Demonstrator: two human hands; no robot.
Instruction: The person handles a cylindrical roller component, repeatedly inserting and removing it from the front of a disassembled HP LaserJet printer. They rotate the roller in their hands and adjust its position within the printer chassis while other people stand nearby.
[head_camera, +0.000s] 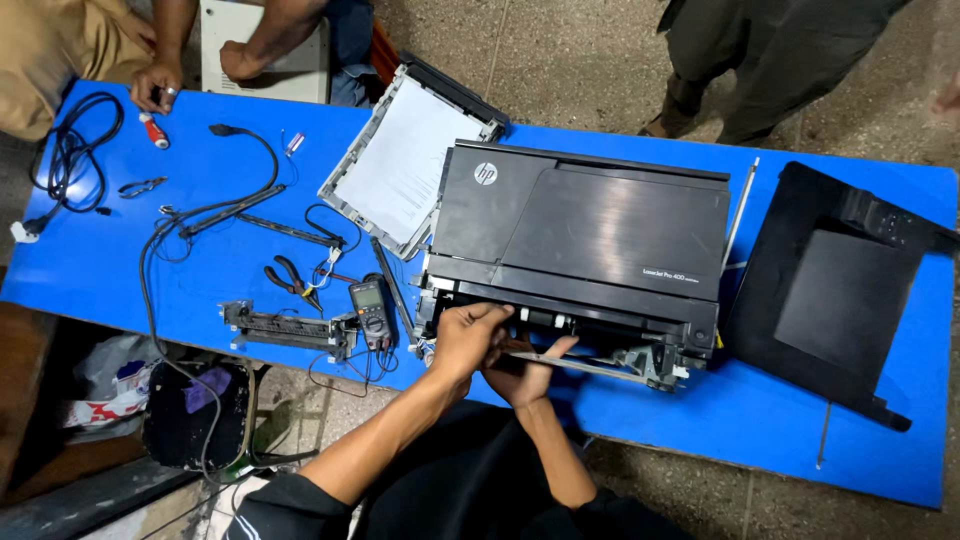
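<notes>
A black printer (590, 235) lies on the blue table (760, 410), its open front edge facing me. My left hand (468, 338) has its fingers curled into the front slot near the printer's left corner, gripping a part there. Just below it, my right hand (525, 375) is palm up with the thumb over a thin metal bar (600, 367) that runs along the printer's front to a grey bracket at the right. The fingertips of both hands are partly hidden inside the opening.
Left of the printer lie a multimeter (372, 305), red-handled pliers (292, 280), a long black printer part (285, 328), cables (65, 150) and a tray with a white sheet (405, 160). A black panel (840, 290) lies at the right. Another person's hands (155, 85) rest at the far left corner.
</notes>
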